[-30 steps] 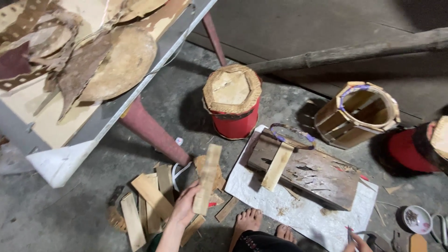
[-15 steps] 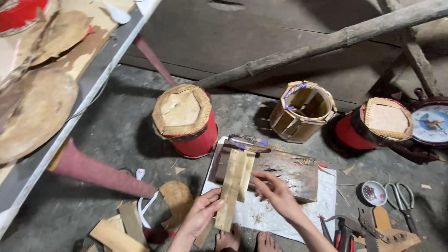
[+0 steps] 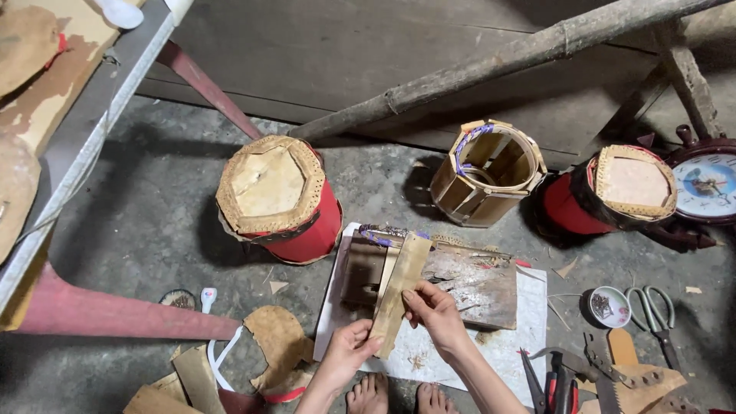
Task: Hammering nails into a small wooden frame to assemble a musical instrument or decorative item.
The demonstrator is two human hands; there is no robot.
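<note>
both hands on the same wooden slat [image 3: 399,295], long thin strip, tilted, lower end toward the person. left hand [image 3: 349,349] fingers curled round its lower end, gripping. right hand [image 3: 433,310] pinches the slat's right edge about midway, thumb and fingers closed on it. a second narrower strip [image 3: 385,277] lies against the slat's left side, can't tell if it's held too

slat hangs just above a dark worn wooden block [image 3: 468,284], directly under and beyond the right hand. block sits on a white sheet [image 3: 521,345] on the concrete floor [image 3: 153,222]. bare toes [image 3: 399,395] just below both hands

beyond the left hand, up-left: red drum [image 3: 280,203] with a pale stitched top. beyond the right hand: open drum shell [image 3: 487,172] of bare slats bound with purple cord, no skin on it. further right of that, second red drum [image 3: 617,188], lying tilted. wall clock [image 3: 709,184] at far right, touching it or nearly

right of the right hand, on the floor: small white dish [image 3: 608,305], scissors [image 3: 652,307], saw [image 3: 606,379], red-handled pliers [image 3: 560,383]

left of the left hand: curled hide scrap [image 3: 280,345], wood offcuts [image 3: 188,376], red metal leg [image 3: 115,314] of a tabletop [image 3: 69,153] well off to the upper left. long bamboo pole [image 3: 506,57] runs diagonally across the top, well apart from both hands
</note>
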